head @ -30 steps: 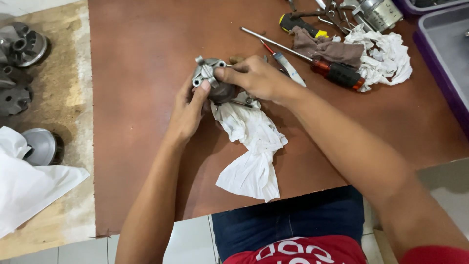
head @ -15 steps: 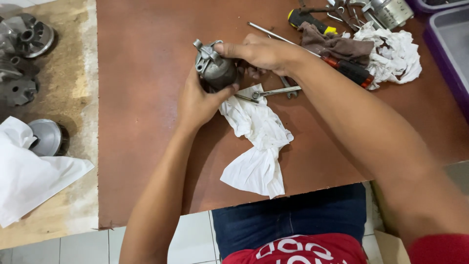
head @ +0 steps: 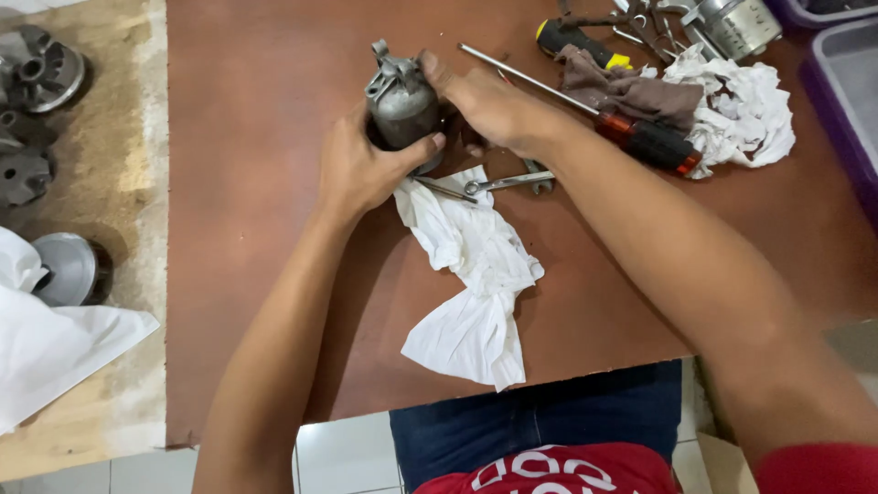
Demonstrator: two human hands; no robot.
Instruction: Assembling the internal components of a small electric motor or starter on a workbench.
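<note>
— Housing [head: 402,101], grey metal, is up off the brown table [head: 247,229] now; a second ago I had it lying low on the white rag [head: 471,274]. What do you read from that?

— It stands upright between your hands, so its round side and lugged top are open to view. How is your grip?

— My left hand [head: 361,169] cups it from below, thumb pressed across the front. My right hand [head: 489,105] closes its fingers on the top from behind. The rag lies slack just below the housing, no longer under it.

— And around it?

— A wrench [head: 508,181] lies just right of the housing, beside the rag. Further right, a long screwdriver [head: 631,137] runs under a brown cloth [head: 631,90], with crumpled white paper [head: 745,114] beyond.

— Containers?

— Far right of the housing sits a purple-rimmed tray [head: 846,101]; its grey bottom shows nothing in it, though the frame cuts most of it off. Far left, grey cast parts [head: 37,69] rest on a wooden board [head: 110,183].
</note>
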